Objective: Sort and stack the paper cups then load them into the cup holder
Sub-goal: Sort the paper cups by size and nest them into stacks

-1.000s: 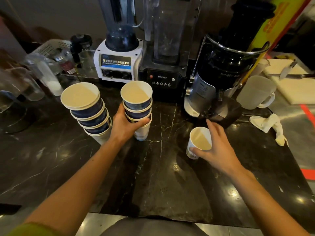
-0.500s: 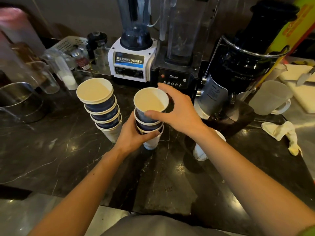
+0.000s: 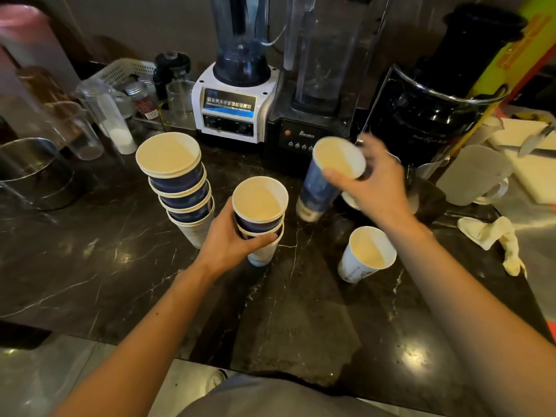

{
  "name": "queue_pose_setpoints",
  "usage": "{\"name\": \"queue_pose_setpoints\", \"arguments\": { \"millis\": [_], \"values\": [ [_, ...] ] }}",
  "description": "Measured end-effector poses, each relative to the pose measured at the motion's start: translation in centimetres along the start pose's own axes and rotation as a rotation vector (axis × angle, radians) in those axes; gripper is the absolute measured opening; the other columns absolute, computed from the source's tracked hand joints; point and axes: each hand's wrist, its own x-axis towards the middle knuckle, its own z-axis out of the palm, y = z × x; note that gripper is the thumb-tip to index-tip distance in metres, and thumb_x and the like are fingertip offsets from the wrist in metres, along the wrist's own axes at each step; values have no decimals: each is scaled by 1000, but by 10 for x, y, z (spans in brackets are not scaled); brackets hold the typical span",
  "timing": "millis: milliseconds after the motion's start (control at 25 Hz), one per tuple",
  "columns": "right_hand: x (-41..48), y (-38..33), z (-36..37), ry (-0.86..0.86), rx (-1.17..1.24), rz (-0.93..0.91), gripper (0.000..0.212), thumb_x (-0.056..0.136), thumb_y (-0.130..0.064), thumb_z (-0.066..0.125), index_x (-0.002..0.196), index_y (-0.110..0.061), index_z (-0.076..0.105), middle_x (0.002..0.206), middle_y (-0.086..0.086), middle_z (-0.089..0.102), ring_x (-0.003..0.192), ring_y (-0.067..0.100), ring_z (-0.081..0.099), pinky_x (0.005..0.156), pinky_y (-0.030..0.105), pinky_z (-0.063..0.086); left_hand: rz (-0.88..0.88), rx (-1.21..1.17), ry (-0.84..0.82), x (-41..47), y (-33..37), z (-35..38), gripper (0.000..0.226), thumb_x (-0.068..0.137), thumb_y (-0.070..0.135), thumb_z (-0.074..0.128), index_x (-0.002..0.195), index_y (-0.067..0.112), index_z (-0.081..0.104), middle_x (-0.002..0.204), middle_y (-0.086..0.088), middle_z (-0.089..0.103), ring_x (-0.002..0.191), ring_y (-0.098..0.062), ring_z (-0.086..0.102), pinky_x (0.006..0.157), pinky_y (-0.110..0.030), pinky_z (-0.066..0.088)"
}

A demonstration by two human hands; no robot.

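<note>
My left hand (image 3: 228, 242) grips a short stack of paper cups (image 3: 260, 218) standing on the dark marble counter (image 3: 120, 266); blue cups sit in a white one. My right hand (image 3: 373, 182) holds a single blue cup (image 3: 323, 182) by its rim, lifted and tilted, to the right of that stack. A taller stack of blue cups (image 3: 177, 185) in a white cup stands left of my left hand. One white cup (image 3: 365, 254) stands alone under my right forearm.
Two blenders (image 3: 237, 85) (image 3: 319, 94) and a black juicer (image 3: 436, 106) line the back. Clear jugs (image 3: 102, 115) and a steel pot (image 3: 33, 173) stand at left. A frosted mug (image 3: 475, 176), a crumpled cloth (image 3: 493, 239) and a white cutting board with a knife (image 3: 532, 139) lie at right.
My right hand left the white cup on the counter, reached to the middle stack, took its top blue cup and lifted it away to the right. My left hand kept holding the stack.
</note>
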Motion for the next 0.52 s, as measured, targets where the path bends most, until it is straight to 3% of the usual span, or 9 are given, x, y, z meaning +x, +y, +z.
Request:
{"name": "queue_pose_setpoints", "arguments": {
  "millis": [80, 160, 400, 520],
  "values": [
    [-3, 20, 26, -194, -177, 32, 100, 67, -64, 76, 147, -21, 34, 143, 6, 45, 133, 24, 41, 109, 44, 38, 1, -4, 6, -3, -1, -1, 92, 68, 26, 86, 143, 25, 33, 136, 16, 47, 128, -3, 45, 103, -22, 42],
    [-10, 31, 42, -295, -262, 59, 97, 73, -58, 75, 149, -18, 30, 144, 9, 40, 135, 27, 35, 108, 40, 32, 1, -17, 12, -5, -1, -1, 91, 68, 26, 86, 142, 26, 33, 134, 17, 48, 126, -1, 45, 98, -12, 41],
    [-13, 39, 47, -413, -294, 81, 99, 76, -56, 73, 152, -15, 23, 145, 9, 31, 135, 27, 35, 107, 35, 32, -20, -52, -14, -6, -2, 2, 87, 71, 27, 84, 138, 35, 30, 129, 27, 45, 122, 7, 44, 92, -3, 39],
    [-12, 27, 37, -413, -264, -29, 100, 76, -61, 70, 153, -19, 23, 155, 3, 26, 142, 21, 27, 111, 31, 25, -35, -58, -19, -5, 0, 5, 85, 71, 28, 83, 135, 40, 27, 123, 36, 42, 114, 18, 43, 90, -2, 37]
  ]
}}
